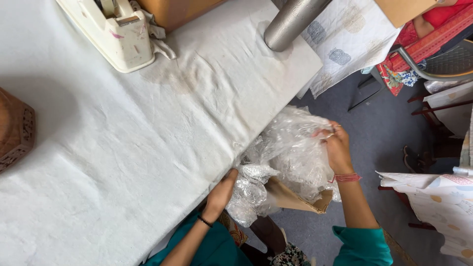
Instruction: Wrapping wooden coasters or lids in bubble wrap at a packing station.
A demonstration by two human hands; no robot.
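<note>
A bundle of crumpled clear plastic bags (288, 152) hangs just off the near edge of the white-covered table (123, 148). My right hand (336, 148) grips the upper right part of the plastic, fingers pinched on it. My left hand (222, 192) holds the lower left of the bundle, right by the table edge. A piece of brown cardboard or paper (295, 199) sticks out from under the plastic between my two hands. Both sleeves are teal.
A cream-coloured machine (116, 32) stands at the table's far side. A grey metal tube (290, 22) rests near the far corner. A carved wooden box (15, 128) sits at the left edge. Printed cloths (345, 44), chairs (433, 69) and grey floor lie to the right.
</note>
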